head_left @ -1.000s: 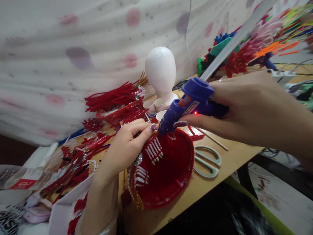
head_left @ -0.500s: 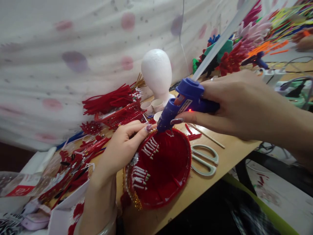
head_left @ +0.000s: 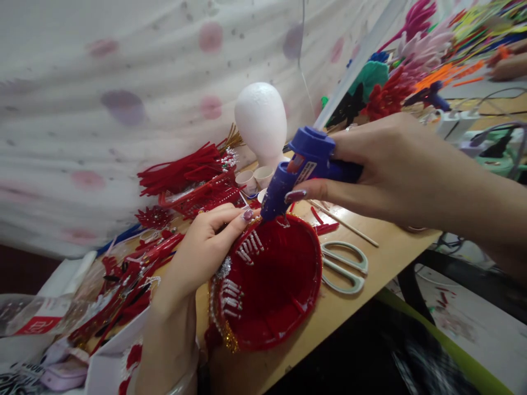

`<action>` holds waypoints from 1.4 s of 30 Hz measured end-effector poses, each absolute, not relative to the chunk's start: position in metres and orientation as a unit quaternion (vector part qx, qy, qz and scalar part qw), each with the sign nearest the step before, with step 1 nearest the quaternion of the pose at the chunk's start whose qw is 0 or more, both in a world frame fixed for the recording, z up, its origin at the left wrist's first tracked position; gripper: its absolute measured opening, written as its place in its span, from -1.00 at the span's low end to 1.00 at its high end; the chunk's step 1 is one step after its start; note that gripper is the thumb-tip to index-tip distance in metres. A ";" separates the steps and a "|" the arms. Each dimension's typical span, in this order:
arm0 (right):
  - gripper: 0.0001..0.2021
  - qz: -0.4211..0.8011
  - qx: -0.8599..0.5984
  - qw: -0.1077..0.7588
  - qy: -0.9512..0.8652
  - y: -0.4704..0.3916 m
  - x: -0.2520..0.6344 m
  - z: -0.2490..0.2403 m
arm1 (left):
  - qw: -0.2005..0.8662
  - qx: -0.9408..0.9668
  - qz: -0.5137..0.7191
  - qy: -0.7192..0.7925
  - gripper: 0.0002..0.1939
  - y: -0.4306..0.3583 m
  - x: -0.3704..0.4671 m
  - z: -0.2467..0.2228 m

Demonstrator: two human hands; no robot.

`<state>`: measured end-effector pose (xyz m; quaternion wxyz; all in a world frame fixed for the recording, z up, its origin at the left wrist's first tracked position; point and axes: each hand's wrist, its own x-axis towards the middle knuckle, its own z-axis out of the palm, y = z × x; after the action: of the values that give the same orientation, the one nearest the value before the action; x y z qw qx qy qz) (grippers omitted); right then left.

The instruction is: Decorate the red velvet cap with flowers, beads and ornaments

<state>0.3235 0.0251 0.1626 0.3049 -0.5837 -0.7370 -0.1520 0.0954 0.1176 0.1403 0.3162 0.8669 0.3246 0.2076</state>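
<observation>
The left hand pinches the cap by its rim, presumably to steady it; the right hand, curled round the glue gun, aims it down there.

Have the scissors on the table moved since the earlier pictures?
No: the scissors keep the same place beside the wooden stick.

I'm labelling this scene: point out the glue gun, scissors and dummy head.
Glue gun (head_left: 320,159), head view: blue body.
Scissors (head_left: 344,267), head view: handle.
Dummy head (head_left: 261,119), head view: white dome's middle.
</observation>
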 end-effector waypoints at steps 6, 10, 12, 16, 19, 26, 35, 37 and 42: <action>-0.54 -0.130 -0.589 0.302 -0.738 0.024 0.318 0.164 | 0.316 0.867 0.207 0.326 -0.65 0.117 0.095 0.140; -0.52 -0.125 -0.581 0.311 -0.742 0.026 0.319 0.164 | 0.322 0.866 0.206 0.321 -0.64 0.118 0.093 0.139; -0.49 -0.129 -0.582 0.313 -0.740 0.027 0.322 0.163 | 0.320 0.867 0.203 0.323 -0.64 0.118 0.093 0.139; -0.47 -0.139 -0.582 0.312 -0.738 0.027 0.325 0.162 | 0.319 0.865 0.201 0.330 -0.65 0.118 0.094 0.140; -0.49 -0.122 -0.578 0.320 -0.740 0.026 0.322 0.162 | 0.323 0.864 0.202 0.329 -0.64 0.118 0.095 0.141; -0.50 -0.127 -0.580 0.329 -0.734 0.026 0.326 0.162 | 0.331 0.862 0.198 0.330 -0.66 0.119 0.091 0.139; -0.71 -0.206 -0.676 0.505 -0.495 0.012 0.358 0.111 | 0.320 0.866 0.193 0.331 -0.63 0.120 0.092 0.140; -0.75 -0.176 -0.731 0.466 -0.466 0.015 0.368 0.082 | 0.317 0.870 0.179 0.332 -0.63 0.120 0.091 0.141; -0.75 -0.095 -0.800 0.387 -0.448 0.023 0.379 0.019 | 0.307 0.873 0.166 0.340 -0.62 0.121 0.090 0.143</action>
<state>0.3789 0.0233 0.0189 0.3874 -0.8001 -0.4481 -0.0947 0.0904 0.1211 0.1433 0.3070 0.8733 0.3400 0.1657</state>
